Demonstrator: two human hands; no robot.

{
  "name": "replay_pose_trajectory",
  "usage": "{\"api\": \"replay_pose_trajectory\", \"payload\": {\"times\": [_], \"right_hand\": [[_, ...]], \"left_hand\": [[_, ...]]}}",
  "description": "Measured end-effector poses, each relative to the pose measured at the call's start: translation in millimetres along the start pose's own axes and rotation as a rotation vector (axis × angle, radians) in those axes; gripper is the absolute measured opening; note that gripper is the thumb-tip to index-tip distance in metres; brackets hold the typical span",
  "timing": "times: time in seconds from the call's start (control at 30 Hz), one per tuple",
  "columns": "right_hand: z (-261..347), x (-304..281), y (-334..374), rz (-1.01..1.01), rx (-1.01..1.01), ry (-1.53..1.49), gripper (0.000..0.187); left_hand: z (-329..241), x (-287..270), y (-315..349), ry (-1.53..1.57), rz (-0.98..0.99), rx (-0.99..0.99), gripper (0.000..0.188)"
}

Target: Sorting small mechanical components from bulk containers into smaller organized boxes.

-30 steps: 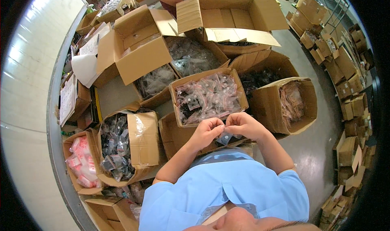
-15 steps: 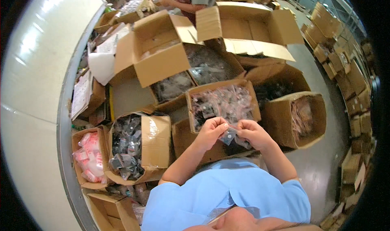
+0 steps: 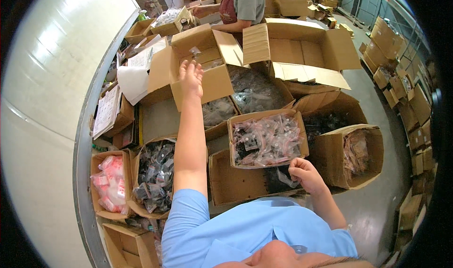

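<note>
My left arm reaches far forward, and my left hand (image 3: 191, 79) is open above the near flap of a large cardboard box (image 3: 213, 85). Just beyond my fingertips, against that box's inside, shows a small clear bag (image 3: 195, 51); it looks apart from my fingers. My right hand (image 3: 306, 174) is closed, its fingertips pinching at a clear plastic bag (image 3: 286, 178) above black contents in a low carton (image 3: 238, 183). Right in front of it, another carton (image 3: 269, 165) holds many small clear zip bags (image 3: 269, 138) with dark pieces inside.
At the left stand a box of red-and-white packets (image 3: 111, 185) and a box of dark bagged parts (image 3: 153, 173). Brown pieces fill a box (image 3: 356, 152) at the right. Paper sheets (image 3: 107, 111) lie at the far left. A co-worker (image 3: 245, 8) stands beyond the boxes.
My hands were together holding a small zip bag over the carton. My left hand has swung forward and left and opened; my right hand has moved slightly right and down.
</note>
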State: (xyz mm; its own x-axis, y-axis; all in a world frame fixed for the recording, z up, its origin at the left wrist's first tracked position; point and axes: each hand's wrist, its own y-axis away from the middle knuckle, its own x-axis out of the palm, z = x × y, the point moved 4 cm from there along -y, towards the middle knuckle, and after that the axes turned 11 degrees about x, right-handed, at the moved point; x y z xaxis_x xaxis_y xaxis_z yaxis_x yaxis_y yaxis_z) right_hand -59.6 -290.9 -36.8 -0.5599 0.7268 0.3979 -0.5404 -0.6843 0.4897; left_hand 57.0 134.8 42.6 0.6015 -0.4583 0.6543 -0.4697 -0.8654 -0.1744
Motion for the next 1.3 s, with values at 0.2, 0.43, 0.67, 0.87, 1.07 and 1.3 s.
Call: {"api": "replay_pose_trajectory", "payload": {"times": [0.2, 0.43, 0.67, 0.87, 1.07, 1.3], "right_hand": [[-1.7, -6.5, 2.7, -0.065, 0.034, 0.001, 0.013], [-2.3, -5.3, 1.1, -0.057, -0.035, 0.105, 0.013], [-5.6, -5.6, 5.9, -0.108, -0.035, 0.172, 0.012], [-0.4, 2.8, 1.7, -0.075, -0.042, 0.200, 0.012], [10.7, 4.6, -18.3, -0.072, -0.129, 0.345, 0.013], [39.6, 31.2, -38.5, -0.282, -0.542, 0.594, 0.031]], "left_hand": [[33.8, -1.2, 106.7, -0.680, 0.900, -0.026, 0.019], [45.2, -6.4, 216.1, -1.150, 1.717, 0.232, 0.044], [41.2, -4.4, 209.6, -1.144, 1.664, 0.192, 0.028], [33.8, 0.7, 218.1, -1.062, 1.681, 0.428, 0.016], [8.5, 9.2, 214.3, -0.958, 1.474, 0.561, 0.014], [5.7, -2.1, 242.0, -0.325, 1.016, -0.125, 0.005]]}}
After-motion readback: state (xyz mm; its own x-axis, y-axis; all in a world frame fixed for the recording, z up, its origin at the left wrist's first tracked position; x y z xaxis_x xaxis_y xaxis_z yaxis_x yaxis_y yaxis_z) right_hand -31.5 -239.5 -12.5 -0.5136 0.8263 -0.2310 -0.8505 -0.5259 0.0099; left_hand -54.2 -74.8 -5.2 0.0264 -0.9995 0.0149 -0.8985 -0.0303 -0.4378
